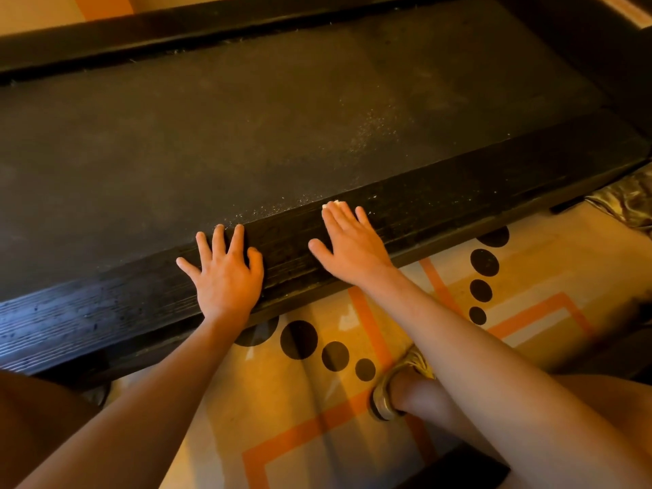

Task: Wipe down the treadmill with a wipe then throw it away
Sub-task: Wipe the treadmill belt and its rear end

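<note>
- L hand (225,273): flat on treadmill (247,118) side rail (88,312), centre frame, fingers spread, holding nothing.
- R hand (349,241): just right, fingers straight, pressing wipe (333,204) onto rail; only white bit peeking past fingertips.

Both flat, palms down, splayed: left hand (225,277), right hand (349,247).

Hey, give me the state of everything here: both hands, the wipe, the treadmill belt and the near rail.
near rail: dark, ribbed, both hands on it.
treadmill belt: dusty, pale specks by the rail.
left hand: flat, fingers spread, resting on the rail.
right hand: flat, fingers straight, pressing the wipe onto the rail.
wipe: mostly hidden under those fingertips, only a white edge showing.
</note>
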{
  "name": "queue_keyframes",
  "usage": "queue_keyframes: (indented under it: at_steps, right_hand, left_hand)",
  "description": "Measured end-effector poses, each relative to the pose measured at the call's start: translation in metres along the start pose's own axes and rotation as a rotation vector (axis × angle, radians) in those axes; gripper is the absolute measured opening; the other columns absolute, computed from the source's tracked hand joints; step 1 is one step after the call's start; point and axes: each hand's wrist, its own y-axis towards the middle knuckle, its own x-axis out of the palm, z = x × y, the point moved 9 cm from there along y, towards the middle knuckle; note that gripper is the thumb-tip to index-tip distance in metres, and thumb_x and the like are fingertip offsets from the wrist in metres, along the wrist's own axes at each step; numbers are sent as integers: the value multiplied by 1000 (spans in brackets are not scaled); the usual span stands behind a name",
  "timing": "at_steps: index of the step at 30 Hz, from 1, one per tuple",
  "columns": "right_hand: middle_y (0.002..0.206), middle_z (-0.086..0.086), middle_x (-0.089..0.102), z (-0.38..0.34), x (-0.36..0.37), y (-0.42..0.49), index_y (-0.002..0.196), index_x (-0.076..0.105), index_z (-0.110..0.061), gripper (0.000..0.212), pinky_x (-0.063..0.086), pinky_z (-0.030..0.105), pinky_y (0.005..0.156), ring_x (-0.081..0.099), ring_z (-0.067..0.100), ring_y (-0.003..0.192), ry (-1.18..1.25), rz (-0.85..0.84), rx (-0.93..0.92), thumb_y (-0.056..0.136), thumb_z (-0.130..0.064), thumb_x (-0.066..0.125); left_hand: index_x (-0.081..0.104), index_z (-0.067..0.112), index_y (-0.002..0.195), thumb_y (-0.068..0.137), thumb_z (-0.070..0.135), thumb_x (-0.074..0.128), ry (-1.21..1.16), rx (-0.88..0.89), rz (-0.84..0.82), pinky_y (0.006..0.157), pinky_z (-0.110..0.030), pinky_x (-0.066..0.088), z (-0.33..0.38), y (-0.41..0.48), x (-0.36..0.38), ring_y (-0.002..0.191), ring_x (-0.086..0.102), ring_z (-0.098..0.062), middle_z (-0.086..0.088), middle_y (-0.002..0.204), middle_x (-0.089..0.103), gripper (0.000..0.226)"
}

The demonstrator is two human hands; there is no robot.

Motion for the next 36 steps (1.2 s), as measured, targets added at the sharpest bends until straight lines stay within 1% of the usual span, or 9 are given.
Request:
queue_keyframes:
  at_steps: [5,10,15,21,25,29,31,35,36]
  right_hand:
    - [172,10,10,38,-14,17,164,14,-10,79,-1,46,128,3,25,159,-7,12,205,104,-62,18]
    - [172,5,8,-24,5,-11,164,12,-12,74,-3,41,127,0,20,159,26,-20,-61,107,-57,25]
    - [172,7,13,39,-11,5,163,15,-13,74,-1,43,126,4,22,159,10,40,204,106,-59,20]
    - [173,5,5,-5,4,-17,164,10,-13,74,-4,40,126,-3,19,159,-7,-8,-45,107,-58,22]
    - [172,8,12,41,-11,-5,164,14,-11,76,0,43,127,3,21,159,10,35,165,106,-59,19]
    - [172,8,5,-12,9,-31,164,9,-10,79,-1,41,129,-3,23,159,-33,-25,-83,105,-61,21]
    - [172,6,5,-8,8,-34,164,10,-12,76,-2,39,128,-3,20,159,-54,-31,-135,106,-59,22]
    - [172,8,10,46,-11,-15,164,12,-11,78,2,43,128,2,22,159,-65,15,127,105,-61,23]
    - [172,8,7,40,-8,-18,164,10,-11,80,1,43,128,-1,23,159,-64,-3,105,104,-62,23]
  left_hand:
    - [27,30,160,108,49,28,-6,1,-3,118,-72,-3,0,1,1,158,2,-35,-6,169,20,56]
    - [26,30,160,108,50,28,-5,-2,0,119,-72,-2,-2,2,1,158,2,-34,-6,169,19,56]
    - [28,30,160,108,49,28,-9,5,3,118,-72,-2,0,2,1,157,3,-35,-6,169,21,56]
    - [27,30,160,108,50,27,-1,2,0,118,-72,-1,-1,2,0,157,3,-35,-7,169,21,56]
    - [27,30,160,108,49,28,-1,4,-3,117,-72,-2,0,2,1,157,3,-36,-7,169,21,56]
    - [26,30,160,108,50,27,1,7,-3,117,-72,-2,0,2,0,157,2,-36,-7,169,20,56]
    - [26,30,161,108,50,27,2,5,-7,117,-72,-2,0,2,0,157,2,-36,-7,169,20,56]
    - [26,30,161,108,50,27,8,2,-4,117,-71,-2,0,2,0,157,3,-36,-7,169,20,56]
    - [26,30,161,108,50,27,8,1,-5,117,-71,-2,0,3,0,157,3,-36,-7,169,20,56]
